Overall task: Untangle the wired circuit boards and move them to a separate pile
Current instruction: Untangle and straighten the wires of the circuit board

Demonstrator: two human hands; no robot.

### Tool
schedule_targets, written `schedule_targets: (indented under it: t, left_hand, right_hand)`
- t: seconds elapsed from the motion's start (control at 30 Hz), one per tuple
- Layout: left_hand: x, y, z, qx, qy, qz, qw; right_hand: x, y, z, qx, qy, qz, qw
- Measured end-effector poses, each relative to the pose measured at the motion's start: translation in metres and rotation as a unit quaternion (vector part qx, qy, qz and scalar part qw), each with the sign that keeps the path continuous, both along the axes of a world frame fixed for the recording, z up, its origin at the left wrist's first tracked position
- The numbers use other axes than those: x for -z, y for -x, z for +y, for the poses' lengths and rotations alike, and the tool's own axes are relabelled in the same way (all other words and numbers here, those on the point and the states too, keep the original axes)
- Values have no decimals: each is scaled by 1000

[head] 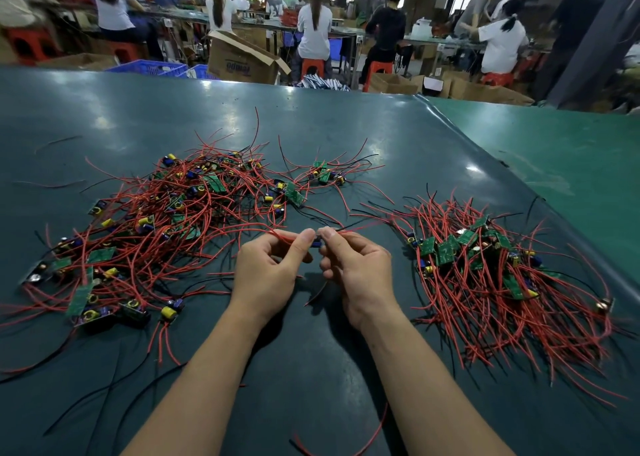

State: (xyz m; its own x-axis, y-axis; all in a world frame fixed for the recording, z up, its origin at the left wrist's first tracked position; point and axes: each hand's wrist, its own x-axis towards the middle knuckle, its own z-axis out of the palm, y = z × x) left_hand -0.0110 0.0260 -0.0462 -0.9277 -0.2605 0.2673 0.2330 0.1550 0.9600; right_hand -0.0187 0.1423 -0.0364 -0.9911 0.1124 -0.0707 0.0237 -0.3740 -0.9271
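Observation:
A big tangled heap of small green circuit boards (149,227) with red and black wires covers the left and middle of the dark green table (311,369). A tidier pile of wired boards (485,275) lies on the right. Between them, my left hand (266,275) and my right hand (356,272) meet fingertip to fingertip and together pinch one small wired circuit board (316,244), mostly hidden by my fingers. Its red wires trail out to both sides. A black wire hangs below my hands.
A small separate cluster of boards (325,175) lies at the back centre. Loose red and black wires (343,445) lie near the table's front edge. The table's far edge (311,84) borders cardboard boxes, crates and several seated people at other benches.

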Motion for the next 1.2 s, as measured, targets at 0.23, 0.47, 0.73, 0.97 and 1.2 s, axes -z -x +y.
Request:
schedule_targets:
  t: [0.23, 0.47, 0.73, 0.97, 1.2]
  left_hand:
    - [-2, 1, -2, -12, -31, -17, 999]
    - [0, -1, -3, -47, -31, 20, 998]
    - [3, -3, -10, -247, 110, 183, 945]
    - [4, 1, -10, -147, 200, 309, 918]
    - [1, 3, -13, -110, 259, 291, 915]
  right_hand:
    - [-2, 10, 19, 150, 63, 20, 987]
    - [0, 13, 26, 241, 78, 38, 967]
    - [2, 16, 35, 273, 34, -17, 961]
    - [3, -7, -6, -150, -32, 40, 987]
    - [3, -9, -7, -176, -17, 48, 983]
